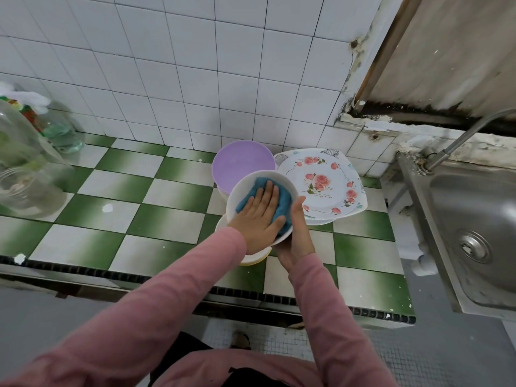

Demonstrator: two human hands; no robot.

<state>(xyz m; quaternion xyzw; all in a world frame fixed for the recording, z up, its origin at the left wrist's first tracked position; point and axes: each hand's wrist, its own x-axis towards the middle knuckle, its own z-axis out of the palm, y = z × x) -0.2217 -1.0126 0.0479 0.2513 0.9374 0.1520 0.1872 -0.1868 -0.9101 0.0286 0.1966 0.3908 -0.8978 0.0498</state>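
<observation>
A white bowl (245,182) is held tilted above the green-and-white tiled counter (117,191). My right hand (297,233) grips the bowl's right rim, thumb up along the edge and fingers hidden behind it. Inside the bowl lies a blue cloth (282,202). My left hand (261,216) presses flat on the cloth with straight fingers.
More pale dishes (252,259) sit stacked under the bowl. A purple plate (241,162) and a rose-patterned plate (324,185) lie behind it by the tiled wall. A steel sink (474,219) with tap (458,141) is at right; clear jars (25,174) stand at left.
</observation>
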